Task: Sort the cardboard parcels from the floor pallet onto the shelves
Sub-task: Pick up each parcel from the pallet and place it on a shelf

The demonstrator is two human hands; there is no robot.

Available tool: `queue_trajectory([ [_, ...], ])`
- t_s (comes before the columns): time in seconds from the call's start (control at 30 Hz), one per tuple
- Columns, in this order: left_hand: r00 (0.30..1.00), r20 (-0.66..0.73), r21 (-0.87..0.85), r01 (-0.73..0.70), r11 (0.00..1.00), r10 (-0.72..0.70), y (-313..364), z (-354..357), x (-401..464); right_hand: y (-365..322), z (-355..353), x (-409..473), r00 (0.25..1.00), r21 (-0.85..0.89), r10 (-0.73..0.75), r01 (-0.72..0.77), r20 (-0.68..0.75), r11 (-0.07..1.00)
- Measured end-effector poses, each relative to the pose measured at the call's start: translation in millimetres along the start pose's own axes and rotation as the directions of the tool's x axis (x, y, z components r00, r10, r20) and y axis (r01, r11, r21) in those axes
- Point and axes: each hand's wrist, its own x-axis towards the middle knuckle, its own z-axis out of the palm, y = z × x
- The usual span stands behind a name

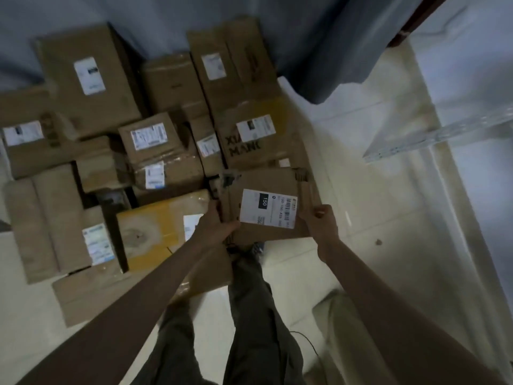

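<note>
Just in front of the heap of cardboard parcels (pixel 116 151) on the floor, a person held one flat parcel (pixel 266 207) up between both hands, its white label (pixel 268 208) facing the camera. The left hand (pixel 219 227) gripped the parcel's left edge, thumb on top and the other fingers hidden beneath; the right hand (pixel 319 220) clasped the right edge, fingers curled round it. The parcel seemed clear of the heap, near its right end, above the person's legs.

To do this step well, I judged the hold should stay level and even on both sides, the label kept readable so the proper shelf could be chosen, and the turn toward the metal shelf (pixel 438 137), to the right of the heap, made without brushing the box marked in black letters (pixel 258 140) just beyond the parcel.

All the boxes in the heap looked taped shut, so their contents could not be told. A yellow-topped box (pixel 155 226) lay just left of the held parcel.
</note>
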Motion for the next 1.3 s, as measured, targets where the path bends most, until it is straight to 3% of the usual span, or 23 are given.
queue_trajectory([
  [0.17, 0.993, -0.009, 0.021, 0.117, 0.993, -0.117, -33.4, 43.7, 87.8, 31.0, 30.3, 101.0, 0.993, -0.107, 0.088, -0.079, 0.076, 0.991],
  [0.37, 0.992, 0.025, 0.061, 0.119, 0.991, -0.121, -45.0, 73.6, 174.7, 38.2, 60.3, 202.4, 0.990, -0.237, 0.123, -0.105, 0.062, 0.966],
  [0.47, 0.993, 0.009, 0.020, 0.116, 0.993, -0.116, -44.7, 79.9, 208.3, 29.5, 71.4, 230.9, 0.994, -0.354, 0.086, -0.055, 0.071, 0.934],
  [0.6, 0.987, 0.036, -0.031, 0.158, 0.987, -0.157, -43.1, 82.6, 230.9, 11.9, 86.1, 242.1, 0.968, -0.481, 0.045, 0.081, 0.246, 0.873],
  [0.77, 0.979, 0.077, -0.024, 0.192, 0.981, -0.189, -38.5, 74.0, 210.4, -3.0, 85.2, 215.5, 0.928, -0.490, -0.017, 0.211, 0.372, 0.846],
  [0.87, 0.987, 0.091, 0.002, 0.133, 0.991, -0.133, -29.6, 58.1, 181.2, -12.0, 75.4, 182.3, 0.929, -0.374, -0.043, 0.190, 0.369, 0.908],
  [0.97, 0.992, 0.108, 0.082, 0.052, 0.995, -0.061, -20.7, 30.0, 143.2, -27.3, 73.0, 138.0, 0.924, -0.355, -0.103, 0.241, 0.367, 0.903],
  [1.2, 0.990, 0.100, 0.242, -0.123, 0.963, 0.101, -7.2, -87.3, 37.0, -85.8, 86.9, -5.4, 0.888, -0.291, -0.181, 0.323, 0.424, 0.901],
  [1.3, 0.971, 0.083, 0.294, -0.240, 0.925, 0.226, -4.7, -150.2, -20.1, -120.1, 106.1, -81.8, 0.813, -0.299, -0.320, 0.499, 0.486, 0.813],
])
